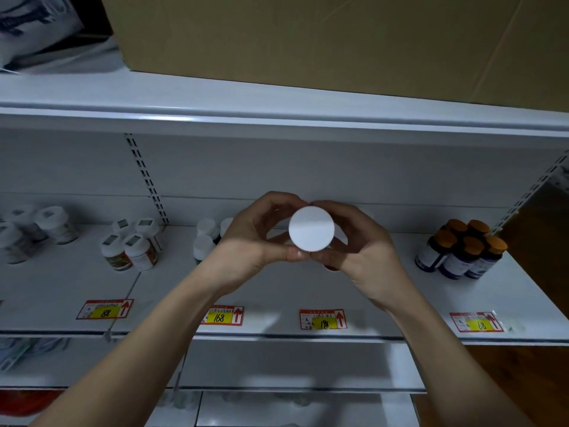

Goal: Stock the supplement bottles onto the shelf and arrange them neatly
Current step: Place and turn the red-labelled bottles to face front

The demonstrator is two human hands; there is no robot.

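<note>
White shelf (277,291) behind, left hand (255,238), right hand (360,251) — both grips clasp white-capped bottle (311,228)

Dim, bluish light over white metal shelving (277,118), with slotted uprights (146,180) running down a pale back panel (338,167). Above, on the top board, a large brown cardboard box (323,38) beside a crumpled white bag (34,29). Along the front edge, red and yellow price tags (323,319); at far right, brown wood flooring (535,229).
</note>
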